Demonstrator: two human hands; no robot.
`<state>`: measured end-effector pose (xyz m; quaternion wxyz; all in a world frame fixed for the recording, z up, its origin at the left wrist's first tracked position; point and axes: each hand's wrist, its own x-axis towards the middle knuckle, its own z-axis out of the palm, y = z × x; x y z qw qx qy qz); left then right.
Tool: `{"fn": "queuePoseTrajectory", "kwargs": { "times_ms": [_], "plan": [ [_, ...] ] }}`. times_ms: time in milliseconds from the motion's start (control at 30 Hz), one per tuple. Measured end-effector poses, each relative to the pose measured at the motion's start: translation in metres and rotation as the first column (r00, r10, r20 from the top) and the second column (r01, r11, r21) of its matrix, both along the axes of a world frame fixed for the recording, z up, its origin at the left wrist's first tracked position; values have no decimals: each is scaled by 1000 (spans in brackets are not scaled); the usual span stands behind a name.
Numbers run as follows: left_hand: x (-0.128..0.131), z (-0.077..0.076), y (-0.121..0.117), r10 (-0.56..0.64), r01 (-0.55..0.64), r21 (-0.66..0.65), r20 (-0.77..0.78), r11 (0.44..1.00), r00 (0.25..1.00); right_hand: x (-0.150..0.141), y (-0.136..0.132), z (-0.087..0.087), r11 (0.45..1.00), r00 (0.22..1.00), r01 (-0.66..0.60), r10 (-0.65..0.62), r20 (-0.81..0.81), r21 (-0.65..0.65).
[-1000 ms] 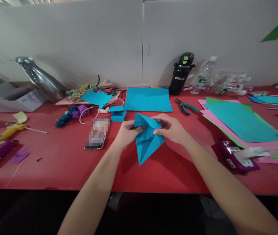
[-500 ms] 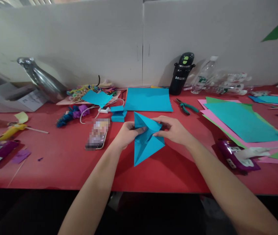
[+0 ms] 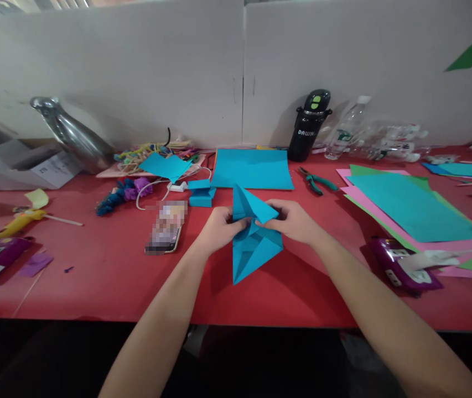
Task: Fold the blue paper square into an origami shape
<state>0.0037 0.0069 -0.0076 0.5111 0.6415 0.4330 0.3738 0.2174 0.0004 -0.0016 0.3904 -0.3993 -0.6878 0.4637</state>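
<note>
A piece of folded blue paper (image 3: 256, 254) is held up above the red table, with triangular flaps pointing to the top and bottom and creases across its middle. My left hand (image 3: 222, 228) is closed on its left edge, the thumb pressing on the front near the centre and the other fingers hidden behind. From the right, my right hand (image 3: 296, 220) pinches the paper, its thumb at the inner fold and the fingers partly behind the upper flap. Just behind the hands, a small folded blue paper piece (image 3: 201, 193) stands on the table.
Left of my hands lies a phone (image 3: 167, 226). Behind are a blue sheet stack (image 3: 252, 168), pliers (image 3: 319, 182) and a black bottle (image 3: 309, 126). Coloured sheets (image 3: 414, 204) and a purple glue gun holder or similar device (image 3: 404, 268) lie right. A metal flask (image 3: 73, 135) stands left.
Both hands and the folded paper have shifted slightly right. My right thumb has moved inward, and the paper's middle folds and upper flap now stand more raised.
</note>
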Motion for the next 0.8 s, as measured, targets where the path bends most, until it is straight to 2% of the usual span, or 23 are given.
{"fn": "queuePoseTrajectory", "kwargs": {
  "times_ms": [100,200,300,467,633,800],
  "plan": [
    [-1,0,0,-39,39,-4,-8,999,999,4,0,1,998,999,-54,54,-5,-15],
    [-2,0,1,18,-17,-22,37,1000,999,10,1,1,997,998,-62,62,-10,36],
    [-3,0,3,70,-67,-34,105,997,992,15,3,-2,999,999,-45,46,-29,31],
    [-4,-2,6,188,-205,91,162,974,969,18,5,-4,1000,998,5,-3,-65,28],
    [-8,-7,10,207,-228,134,156,964,966,20,3,1,995,982,-89,94,-164,34],
    [-8,-5,10,140,-168,142,186,976,972,15,1,4,997,986,69,-65,-153,22]
  ]
}}
